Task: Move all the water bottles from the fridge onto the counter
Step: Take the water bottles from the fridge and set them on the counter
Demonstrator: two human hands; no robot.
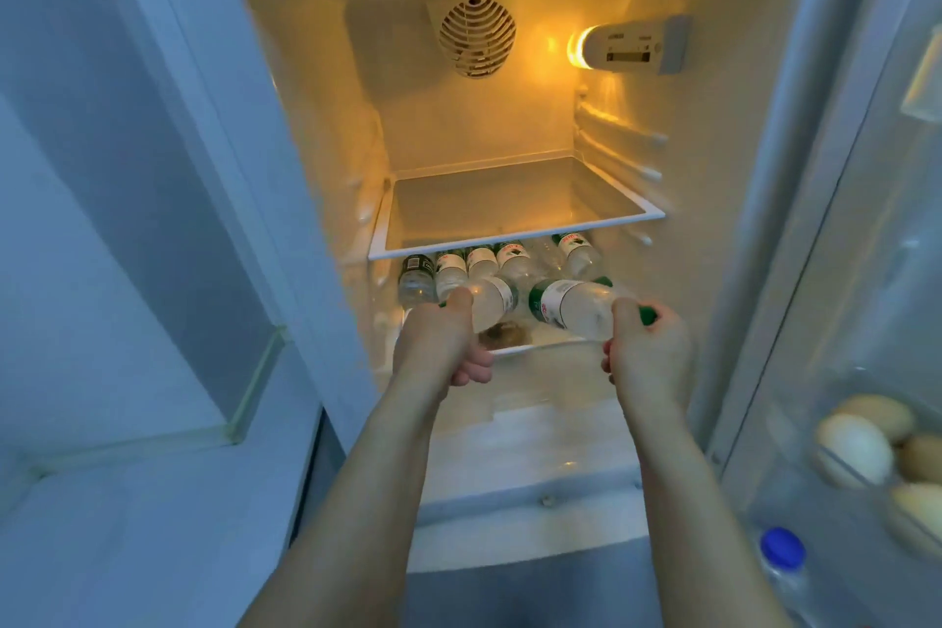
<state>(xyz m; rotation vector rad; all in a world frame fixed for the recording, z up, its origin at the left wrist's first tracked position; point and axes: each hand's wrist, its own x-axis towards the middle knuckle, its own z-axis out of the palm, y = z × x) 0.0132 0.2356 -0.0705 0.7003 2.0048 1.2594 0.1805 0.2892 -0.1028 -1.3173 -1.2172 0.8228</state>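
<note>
Both hands are inside the fridge (306, 168) at the lower shelf (530, 347), each wrapped around the cap end of a lying water bottle: the left hand (441, 344) holds the left bottle (492, 303), the right hand (647, 352) the right bottle (571, 306). This looks like the pull-out step, with a row of more bottles (489, 265) lying farther back on the same shelf. Next, both bottles must be drawn toward the near edge and carried to the counter, which is not in view.

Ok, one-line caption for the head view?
Left hand and right hand each pull a water bottle from the fridge's lower shelf.

Eggs (866, 444) and a blue-capped bottle (782, 546) in the door.
</note>
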